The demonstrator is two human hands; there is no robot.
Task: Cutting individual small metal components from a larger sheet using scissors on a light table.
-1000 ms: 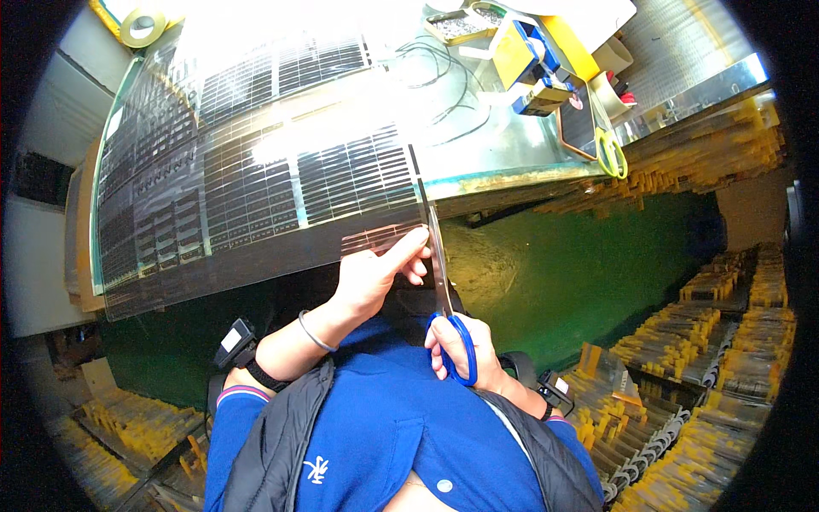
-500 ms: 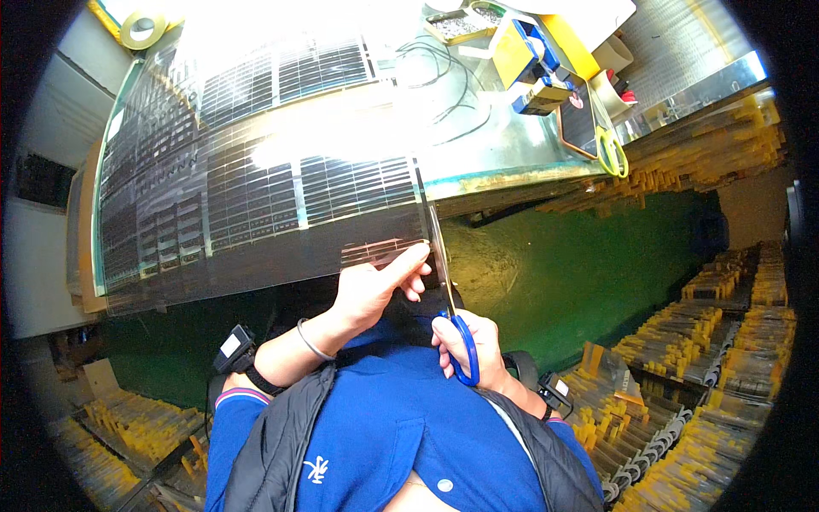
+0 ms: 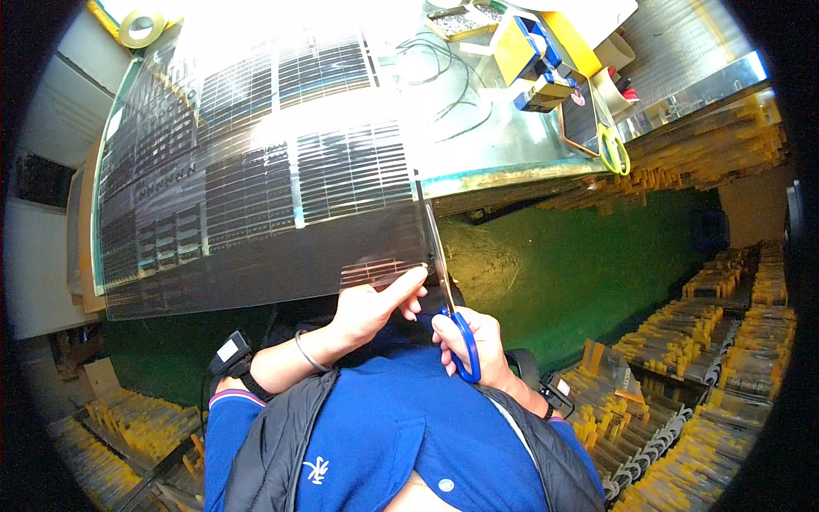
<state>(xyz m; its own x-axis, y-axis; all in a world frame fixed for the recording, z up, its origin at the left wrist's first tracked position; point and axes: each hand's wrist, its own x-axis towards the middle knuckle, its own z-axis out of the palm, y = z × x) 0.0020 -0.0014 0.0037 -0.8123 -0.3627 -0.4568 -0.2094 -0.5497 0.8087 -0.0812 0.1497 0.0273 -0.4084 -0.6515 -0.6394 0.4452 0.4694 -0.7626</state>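
Now printed film (image 3: 247,266) was pinched between fingers of the left hand (image 3: 368,312), blue-handled scissors (image 3: 472,348) clasped by the right hand (image 3: 490,337) alongside; cutting looked unfinished, extent unclear.

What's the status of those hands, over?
Left hand pinching dark see-through sheet near its right edge. Right hand holding blue-handled scissors, blades along that edge. Glare whitens part of the sheet.
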